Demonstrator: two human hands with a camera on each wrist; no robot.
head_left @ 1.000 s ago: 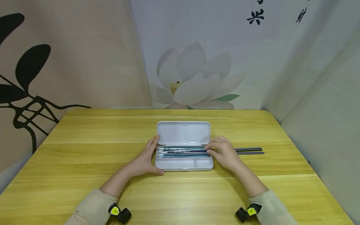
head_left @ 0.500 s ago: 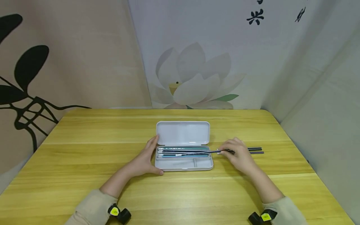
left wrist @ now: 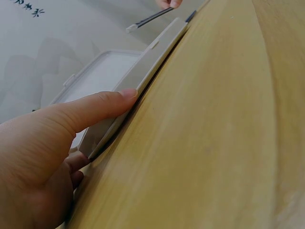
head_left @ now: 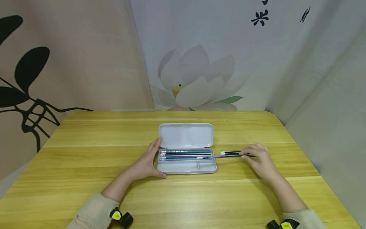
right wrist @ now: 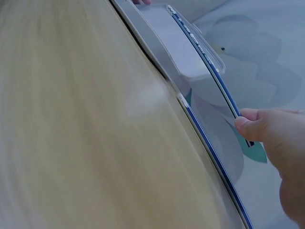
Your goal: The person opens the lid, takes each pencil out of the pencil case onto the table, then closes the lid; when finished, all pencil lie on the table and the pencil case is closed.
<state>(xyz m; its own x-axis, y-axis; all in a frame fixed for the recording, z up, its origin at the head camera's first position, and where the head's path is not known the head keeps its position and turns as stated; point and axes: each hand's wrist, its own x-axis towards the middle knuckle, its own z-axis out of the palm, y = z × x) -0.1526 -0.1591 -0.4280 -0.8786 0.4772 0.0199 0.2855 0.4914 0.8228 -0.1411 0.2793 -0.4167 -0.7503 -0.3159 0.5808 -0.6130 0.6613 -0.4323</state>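
Note:
A white pencil case [head_left: 178, 166] lies with its lid raised at mid-table. Several dark and teal pencils [head_left: 186, 152] fill its long back compartment. My left hand [head_left: 147, 163] holds the case's left end, its thumb along the front wall and the other fingers round the side. With thumb and fingertips, my right hand [head_left: 258, 160] pinches a dark blue pencil [right wrist: 209, 67] near its unerasered end, to the right of the case. The white eraser end of that pencil reaches over the case's right part. Below it, other dark pencils [head_left: 228, 152] lie on the table, partly hidden by the right hand.
The raised lid [head_left: 186, 135] stands at the back of the case. A small divider [head_left: 198, 165] splits the front compartment. The wooden table [head_left: 114, 127] ends at a back edge, with a printed cloth [head_left: 200, 63] hanging behind it.
My right hand has moved right, from over the case to beyond its right end, drawing the pinched pencil along. The left hand and the case have stayed in place.

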